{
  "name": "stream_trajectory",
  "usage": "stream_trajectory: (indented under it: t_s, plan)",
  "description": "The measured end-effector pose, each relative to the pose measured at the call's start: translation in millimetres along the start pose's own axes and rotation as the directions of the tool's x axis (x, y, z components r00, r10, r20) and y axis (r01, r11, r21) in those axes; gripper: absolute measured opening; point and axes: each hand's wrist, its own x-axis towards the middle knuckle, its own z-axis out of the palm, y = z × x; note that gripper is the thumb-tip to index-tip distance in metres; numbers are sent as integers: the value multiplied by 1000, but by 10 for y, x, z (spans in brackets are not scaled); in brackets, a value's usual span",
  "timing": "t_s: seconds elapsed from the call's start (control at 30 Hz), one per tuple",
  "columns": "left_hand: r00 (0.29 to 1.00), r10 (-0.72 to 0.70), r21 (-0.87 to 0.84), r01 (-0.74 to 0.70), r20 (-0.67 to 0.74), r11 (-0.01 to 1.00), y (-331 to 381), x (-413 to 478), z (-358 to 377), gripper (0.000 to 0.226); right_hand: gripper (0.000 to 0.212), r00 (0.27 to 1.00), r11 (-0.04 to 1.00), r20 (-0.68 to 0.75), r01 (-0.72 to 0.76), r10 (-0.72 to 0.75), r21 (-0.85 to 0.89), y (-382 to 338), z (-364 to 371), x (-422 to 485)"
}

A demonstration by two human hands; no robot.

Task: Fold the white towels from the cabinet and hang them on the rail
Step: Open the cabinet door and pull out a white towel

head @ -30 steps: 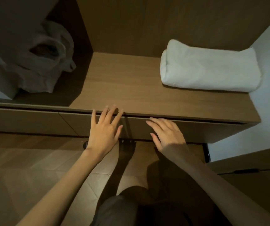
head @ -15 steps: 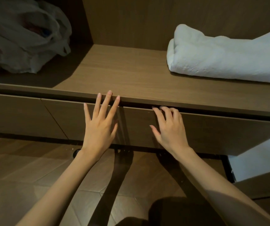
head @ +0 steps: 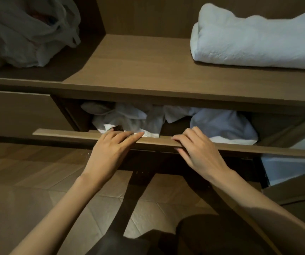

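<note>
Early going here: the left hand [head: 109,153] is laying near-straight fingers over the drawer front [head: 65,133], the right hand [head: 201,153] is hooking its grip over that edge, and the white towels [head: 221,124] are lying crumpled inside, none looking folded or hung yet.

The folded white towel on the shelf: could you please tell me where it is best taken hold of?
Probably grip the folded towel at its rounded left end, coming from the front-left across the shelf: the layers double over there, so a hand can clamp them together, while its right end runs out of view.
</note>
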Motion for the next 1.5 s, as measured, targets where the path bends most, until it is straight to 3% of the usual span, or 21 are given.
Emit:
stream_trajectory:
  t_s: [0.23, 0.33, 0.43, 0.53, 0.67, 0.8, 0.87, 1.0, 1.07, 1.17, 1.27, 1.33, 1.5]
  plan:
    - [997, 50, -58, -47, 56, 997, 39, -343, 62, 52, 39, 986, 970, 167, -14, -27, 243, -98, 42, -293]
    - [997, 33, -115, -25, 70, 993, 111, -579, 135, 48, 49, 961, 965, 270, -6, -67, 261, -163, 128, -488]
    - [977, 106, -12, -105, 184, 994, 186, -915, 375, 75, 83, 909, 982, 389, 95, -152, 163, -336, 337, -697]
    - [919, 97, 70, -133, 381, 989, 336, -1242, 698, 109, 104, 732, 992, 671, 42, -113, 121, -502, 715, -992]
    - [844, 9, 110, -81, 536, 991, 456, -1374, 1070, 125, 139, 767, 979, 626, 202, -141, -28, -494, 1315, -1304]
    - [805, -67, 92, 15, 589, 996, 461, -1376, 1427, 138, 134, 763, 967, 637, 229, -107, -111, -444, 1671, -1457]
    - [801, -85, 82, 45, 593, 996, 483, -1387, 1524, 132, 129, 796, 973, 598, 201, -95, -112, -435, 1745, -1471]
    - [817, -91, 63, 67, 570, 996, 481, -1393, 1566, 122, 115, 781, 981, 608, 191, -142, -16, -373, 1728, -1441]
    - [792, -94, 55, 76, 604, 996, 454, -1409, 1556, 119, 99, 770, 981, 614, 191, -175, 40, -324, 1664, -1426]
    - [799, -89, -50, 147, 594, 988, 423, -1382, 1476, 91, 63, 839, 992, 530, 81, -122, 100, -278, 1494, -1266]
    - [815, -231, -119, 341, 531, 932, 366, -1176, 1360, 65, 49, 901, 984, 433, -58, -20, 166, -225, 1297, -962]
    - [824, -314, -98, 403, 471, 910, 292, -940, 1346, 63, 44, 932, 978, 362, -84, 10, 189, -143, 1237, -693]
    - [737, -463, -54, 556, 492, 829, -36, -373, 1488, 68, 41, 967, 973, 239, -132, 85, 188, -34, 1195, 152]
